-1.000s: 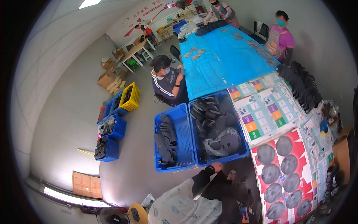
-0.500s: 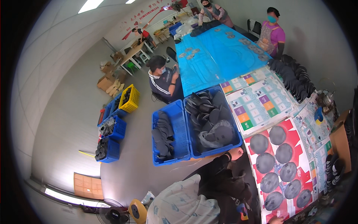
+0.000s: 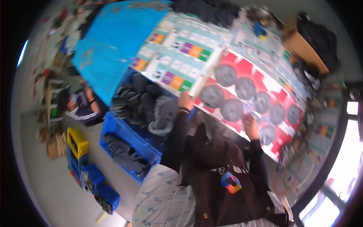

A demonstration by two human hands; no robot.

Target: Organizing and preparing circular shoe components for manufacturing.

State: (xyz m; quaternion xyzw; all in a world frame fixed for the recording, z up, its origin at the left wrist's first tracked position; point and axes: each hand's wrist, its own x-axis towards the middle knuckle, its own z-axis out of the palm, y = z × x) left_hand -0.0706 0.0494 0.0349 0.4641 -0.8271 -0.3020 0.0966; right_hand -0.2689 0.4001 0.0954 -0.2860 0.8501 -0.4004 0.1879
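Observation:
Dark grey round discs lie in loose rows on a red and white printed sheet (image 3: pixel 281 149). My right hand (image 3: pixel 250 128) reaches over the sheet's near edge and overlaps one grey disc (image 3: pixel 256 118); blur hides whether its fingers grip it. Close to my left hand is another grey disc (image 3: pixel 211 96). My left hand (image 3: pixel 185 100) is at the table edge, between the sheet and a blue crate (image 3: pixel 151 140). Its fingers are smeared by motion. Dark grey curved pieces (image 3: pixel 132 94) and a piece in clear plastic (image 3: pixel 165 113) fill that crate.
A second blue crate (image 3: pixel 130 173) holds more dark pieces. Stacked dark pieces (image 3: pixel 206 11) line the table's far side, and a cardboard box (image 3: pixel 306 49) stands far right. A seated co-worker (image 3: pixel 81 104) is left of the blue-covered table (image 3: pixel 113 38). Yellow crate (image 3: pixel 77 143) on the floor.
My view has swung to the right, so the scene has shifted left and tilted. My right hand has come from the lower edge up over the discs. My left hand stays by the crate's corner.

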